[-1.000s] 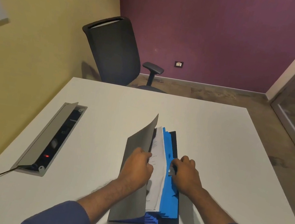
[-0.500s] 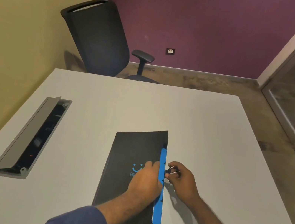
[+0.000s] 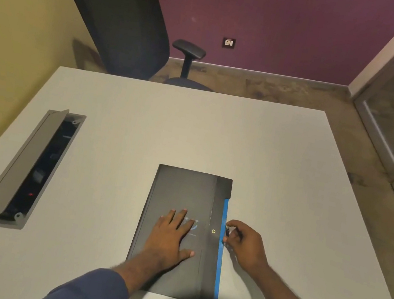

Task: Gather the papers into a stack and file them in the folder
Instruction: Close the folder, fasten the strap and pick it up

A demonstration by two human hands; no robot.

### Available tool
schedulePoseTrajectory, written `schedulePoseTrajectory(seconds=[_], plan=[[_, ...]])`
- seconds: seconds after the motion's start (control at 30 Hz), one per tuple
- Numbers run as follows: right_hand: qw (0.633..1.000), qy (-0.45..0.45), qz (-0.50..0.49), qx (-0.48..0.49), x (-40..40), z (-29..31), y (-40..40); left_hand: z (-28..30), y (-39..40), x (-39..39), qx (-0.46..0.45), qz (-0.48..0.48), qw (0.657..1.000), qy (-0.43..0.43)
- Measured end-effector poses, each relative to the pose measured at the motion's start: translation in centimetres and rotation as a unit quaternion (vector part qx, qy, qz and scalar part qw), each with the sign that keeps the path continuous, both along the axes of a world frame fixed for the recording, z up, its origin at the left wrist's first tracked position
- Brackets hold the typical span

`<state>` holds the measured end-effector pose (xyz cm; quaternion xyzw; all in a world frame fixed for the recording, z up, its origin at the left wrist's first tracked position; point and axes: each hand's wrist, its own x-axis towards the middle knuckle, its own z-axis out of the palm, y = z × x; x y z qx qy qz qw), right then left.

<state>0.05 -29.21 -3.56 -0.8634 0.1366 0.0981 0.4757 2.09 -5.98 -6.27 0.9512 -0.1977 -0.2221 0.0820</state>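
Centrally on the pale desk [image 3: 143, 119], closed black folder [image 3: 183, 194] with blue edge, left hand [image 3: 171, 233] flat and open on its cover, right hand [image 3: 243, 246] pinching a small dark fastener [image 3: 227, 232] at its edge, open cable tray [image 3: 31, 168] left, black chair [image 3: 119, 16], purple wall [image 3: 277, 19] behind.

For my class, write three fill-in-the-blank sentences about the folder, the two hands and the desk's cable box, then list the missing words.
1. The folder lies ____ on the white table.
2. The left hand rests flat on the folder's ____ cover.
3. The right hand pinches a small fastener at the folder's ____ edge strip.
4. The lid of the cable box stands ____.

Missing words: closed; black; blue; open
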Motion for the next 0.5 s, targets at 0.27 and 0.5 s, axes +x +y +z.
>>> schedulePoseTrajectory(seconds=[0.27,0.5], plan=[[0.989,0.017,0.087,-0.116,1.1,-2.9,1.6,-1.7,0.6,-0.3,0.016,-0.018,0.999,0.023],[0.994,0.042,-0.057,-0.086,1.8,-4.4,2.9,-2.1,0.6,-0.3,0.022,-0.022,0.999,0.026]])
